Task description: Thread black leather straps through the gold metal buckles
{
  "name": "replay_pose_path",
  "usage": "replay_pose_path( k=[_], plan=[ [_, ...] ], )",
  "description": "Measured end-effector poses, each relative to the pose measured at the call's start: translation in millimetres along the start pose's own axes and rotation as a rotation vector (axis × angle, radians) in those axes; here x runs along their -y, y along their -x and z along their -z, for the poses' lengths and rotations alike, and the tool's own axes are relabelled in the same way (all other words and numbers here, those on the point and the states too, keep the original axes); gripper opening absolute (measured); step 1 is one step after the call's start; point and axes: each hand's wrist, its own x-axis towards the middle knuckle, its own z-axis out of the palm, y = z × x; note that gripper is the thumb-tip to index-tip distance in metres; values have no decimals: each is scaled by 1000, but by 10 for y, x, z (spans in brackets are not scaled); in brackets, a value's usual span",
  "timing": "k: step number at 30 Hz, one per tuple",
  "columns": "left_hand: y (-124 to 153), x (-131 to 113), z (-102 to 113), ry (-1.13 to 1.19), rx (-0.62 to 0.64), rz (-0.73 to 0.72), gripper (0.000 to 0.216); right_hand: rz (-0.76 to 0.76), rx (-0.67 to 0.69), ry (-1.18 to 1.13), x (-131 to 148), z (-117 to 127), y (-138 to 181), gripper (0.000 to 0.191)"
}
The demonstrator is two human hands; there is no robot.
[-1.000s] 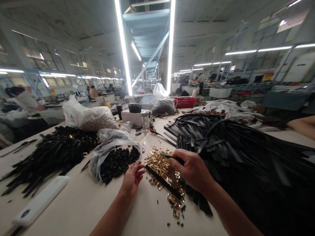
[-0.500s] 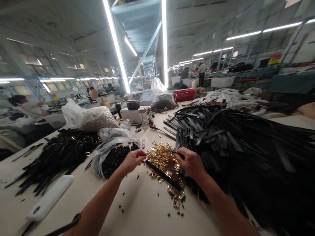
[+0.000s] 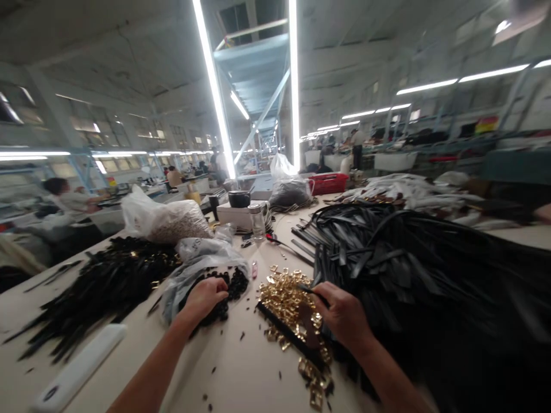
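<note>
My left hand (image 3: 207, 298) is over a heap of small black loops (image 3: 238, 282) that spill from a clear plastic bag (image 3: 172, 289). Its fingers are curled together at the heap, and what they hold, if anything, is hidden. My right hand (image 3: 344, 314) pinches a black strap (image 3: 306, 288), whose tip points left over a pile of gold buckles (image 3: 282, 293). A dark flat strip (image 3: 290, 334) lies slantwise across the near side of the buckles. Right of my right hand spreads a large bundle of black straps (image 3: 365, 246).
Straps with gold buckles (image 3: 99, 287) lie piled at the left, near a white oblong device (image 3: 81, 367). Farther back stand a bag of pale pieces (image 3: 172, 221), a glass jar (image 3: 256, 221) and a red basket (image 3: 329, 183). People are at work in the background.
My left hand has moved left and down from beside the buckles to the heap of black loops. My right hand still holds the strap near the buckles. The camera view has shifted slightly.
</note>
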Motion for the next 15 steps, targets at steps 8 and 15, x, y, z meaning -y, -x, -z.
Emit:
replay_pose_path(
  k=[8,15],
  plan=[
    [-73,-107,-347,-149,96,-107,10,119,94,134,304,-192,128,7],
    [-105,-72,-406,-225,57,-63,8,170,133,181,393,-273,156,8]
  ],
)
